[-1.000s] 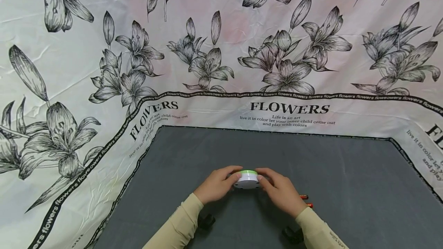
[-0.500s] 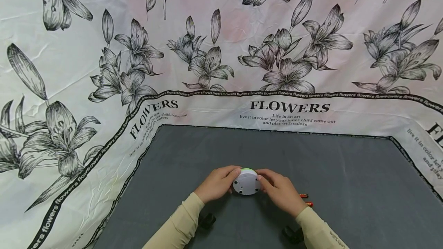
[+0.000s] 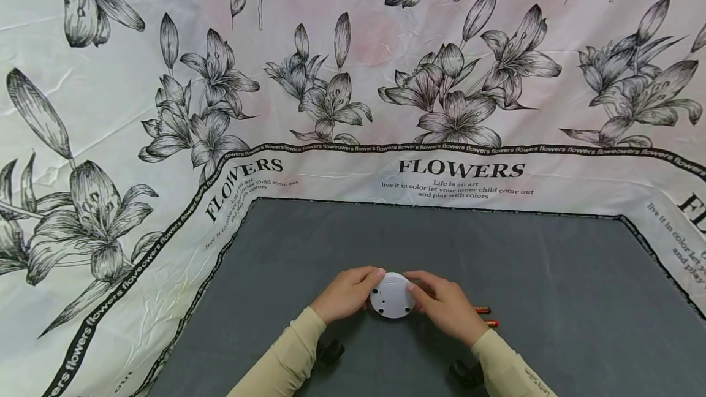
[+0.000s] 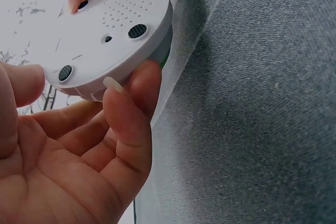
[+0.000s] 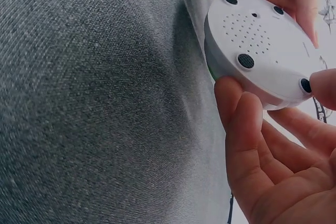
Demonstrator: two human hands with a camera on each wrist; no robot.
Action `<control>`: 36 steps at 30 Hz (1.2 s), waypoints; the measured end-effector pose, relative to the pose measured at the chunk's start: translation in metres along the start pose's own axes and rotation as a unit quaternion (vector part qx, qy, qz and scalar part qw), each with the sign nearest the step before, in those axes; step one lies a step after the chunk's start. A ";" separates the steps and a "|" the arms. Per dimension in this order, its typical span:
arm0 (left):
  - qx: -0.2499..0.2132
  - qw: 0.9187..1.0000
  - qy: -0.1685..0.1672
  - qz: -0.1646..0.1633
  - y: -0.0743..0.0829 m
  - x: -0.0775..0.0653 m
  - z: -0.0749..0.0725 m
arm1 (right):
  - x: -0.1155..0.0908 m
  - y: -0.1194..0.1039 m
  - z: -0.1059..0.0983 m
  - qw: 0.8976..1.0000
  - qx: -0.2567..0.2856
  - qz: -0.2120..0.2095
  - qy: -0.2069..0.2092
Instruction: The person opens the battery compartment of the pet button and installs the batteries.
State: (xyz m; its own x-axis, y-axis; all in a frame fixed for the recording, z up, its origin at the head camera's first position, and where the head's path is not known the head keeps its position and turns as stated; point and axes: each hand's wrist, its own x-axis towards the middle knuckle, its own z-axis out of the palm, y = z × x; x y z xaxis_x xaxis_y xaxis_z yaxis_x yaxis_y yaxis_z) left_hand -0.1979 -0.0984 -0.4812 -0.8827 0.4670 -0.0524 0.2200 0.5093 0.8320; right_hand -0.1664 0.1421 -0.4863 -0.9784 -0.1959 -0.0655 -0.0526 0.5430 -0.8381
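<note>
A round white device (image 3: 393,296) is held between both hands, its underside facing up toward the head camera. That underside carries dark round feet, a screw hole and a patch of small speaker holes (image 5: 247,34); a strip of green (image 4: 166,59) shows at its lower edge. My left hand (image 3: 344,291) grips the left side, thumb at the edge of the underside and fingers beneath. From the right, my right hand (image 3: 445,305) pinches the other side, its thumb over the edge beside a foot. The top face is hidden.
Two slim red cylinders that look like batteries, an upper one (image 3: 482,310) and a lower one (image 3: 492,323), lie partly hidden behind the right hand. Black pieces (image 3: 331,353) show by both wrists. Grey cloth (image 3: 309,231) covers the table, bordered by a white flower-printed sheet (image 3: 331,170).
The device has tipped over in my hands: its side and green top showed at first, and now its flat underside faces the head camera. Both hands have stayed nearly in place.
</note>
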 end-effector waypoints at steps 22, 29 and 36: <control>0.008 0.998 -0.045 -0.032 0.000 -0.005 0.007 | -0.002 0.008 0.001 0.999 -0.030 0.009 -0.045; 0.025 0.998 -0.046 -0.029 -0.001 -0.004 0.007 | -0.003 0.006 0.002 0.998 -0.038 0.014 -0.049; 0.039 0.998 -0.048 -0.027 -0.003 -0.004 0.007 | -0.002 0.006 0.001 0.997 -0.057 0.012 -0.055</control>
State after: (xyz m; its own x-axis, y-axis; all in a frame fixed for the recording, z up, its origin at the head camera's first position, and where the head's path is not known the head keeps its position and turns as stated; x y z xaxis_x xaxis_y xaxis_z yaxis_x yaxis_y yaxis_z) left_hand -0.1924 -0.0970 -0.4872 -0.8509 0.5031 -0.1513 0.2084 0.5877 0.7818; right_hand -0.1645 0.1448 -0.4916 -0.9522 -0.2671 -0.1481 -0.0586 0.6358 -0.7696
